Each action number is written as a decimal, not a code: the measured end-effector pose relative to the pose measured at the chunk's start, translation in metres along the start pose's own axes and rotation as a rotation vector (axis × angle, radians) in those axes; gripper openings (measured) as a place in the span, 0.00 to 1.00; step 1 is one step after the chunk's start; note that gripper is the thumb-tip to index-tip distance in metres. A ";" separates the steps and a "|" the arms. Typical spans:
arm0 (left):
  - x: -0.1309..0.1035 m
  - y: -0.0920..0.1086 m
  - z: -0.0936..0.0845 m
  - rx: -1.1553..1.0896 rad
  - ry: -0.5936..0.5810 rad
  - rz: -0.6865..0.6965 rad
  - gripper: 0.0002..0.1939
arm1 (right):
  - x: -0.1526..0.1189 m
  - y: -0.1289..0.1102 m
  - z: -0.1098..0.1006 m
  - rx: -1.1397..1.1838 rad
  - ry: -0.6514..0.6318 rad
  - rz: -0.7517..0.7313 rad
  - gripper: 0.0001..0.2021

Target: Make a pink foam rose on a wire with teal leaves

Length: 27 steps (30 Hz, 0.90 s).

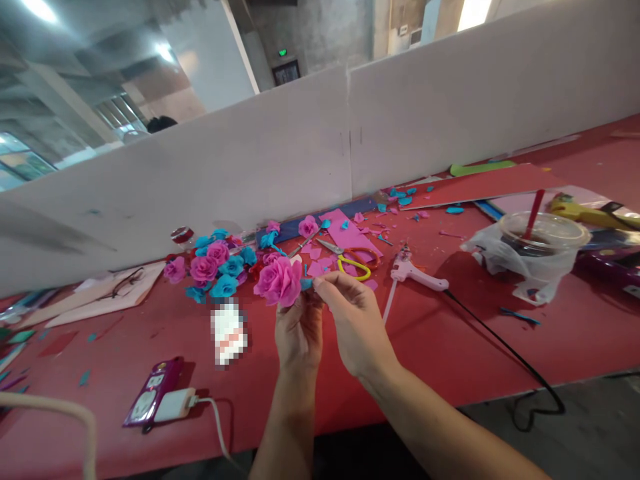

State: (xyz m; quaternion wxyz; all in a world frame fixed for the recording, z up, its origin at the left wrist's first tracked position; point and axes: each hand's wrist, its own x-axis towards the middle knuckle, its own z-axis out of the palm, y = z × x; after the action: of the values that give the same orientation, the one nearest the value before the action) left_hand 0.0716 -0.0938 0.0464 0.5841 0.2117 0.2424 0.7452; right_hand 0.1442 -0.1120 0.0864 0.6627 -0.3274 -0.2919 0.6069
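Between my hands, above the red table, is a pink paper rose with a bit of blue paper at its right side. My left hand is closed behind and below the rose, its fingers partly hidden by the petals. With thumb and forefinger pressed together, my right hand pinches the blue paper at the flower's base. Behind the rose lies a bunch of pink and blue paper flowers. Scissors with yellow and orange handles rest just beyond my right hand, and a white glue gun lies to its right.
A drink cup in a plastic bag stands at the right. Pink paper sheets and scraps lie toward the white partition. At the left are eyeglasses on paper and a purple case with a charger. The glue gun's black cord trails rightward.
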 end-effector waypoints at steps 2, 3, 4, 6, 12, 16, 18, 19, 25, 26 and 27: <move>0.000 -0.001 0.000 -0.009 0.012 0.003 0.10 | 0.000 0.000 0.000 0.014 0.008 0.007 0.05; -0.001 -0.002 0.000 -0.008 0.020 0.002 0.10 | 0.001 0.000 0.001 0.018 0.009 0.012 0.05; -0.001 -0.002 0.000 -0.004 0.028 -0.003 0.09 | 0.001 0.000 0.001 0.020 0.009 0.017 0.06; -0.001 -0.002 0.001 -0.003 0.044 -0.023 0.08 | 0.001 0.000 0.001 0.024 0.010 0.024 0.06; 0.002 0.004 0.001 0.010 0.209 -0.155 0.07 | 0.007 -0.001 -0.002 0.092 0.045 0.037 0.06; 0.002 0.006 0.001 0.045 0.213 -0.192 0.04 | 0.010 -0.001 -0.003 0.080 0.060 0.056 0.07; 0.001 0.004 0.001 0.055 0.203 -0.162 0.04 | 0.010 0.000 -0.002 0.043 0.059 0.034 0.07; 0.001 0.004 0.002 0.057 0.205 -0.146 0.05 | 0.010 0.000 -0.002 0.025 0.059 0.027 0.06; 0.002 0.002 0.005 0.138 0.174 -0.096 0.10 | 0.011 0.003 0.002 0.010 0.055 0.035 0.07; 0.002 0.002 0.005 0.147 0.187 -0.093 0.11 | 0.012 0.004 0.002 0.019 0.053 0.043 0.07; 0.002 0.002 0.006 0.149 0.207 -0.089 0.12 | 0.013 0.004 0.002 0.027 0.053 0.052 0.07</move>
State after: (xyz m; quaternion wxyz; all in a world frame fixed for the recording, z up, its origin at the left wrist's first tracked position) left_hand 0.0731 -0.0914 0.0530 0.5712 0.1652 0.3652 0.7163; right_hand 0.1415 -0.0989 0.0839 0.6585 -0.3417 -0.2573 0.6192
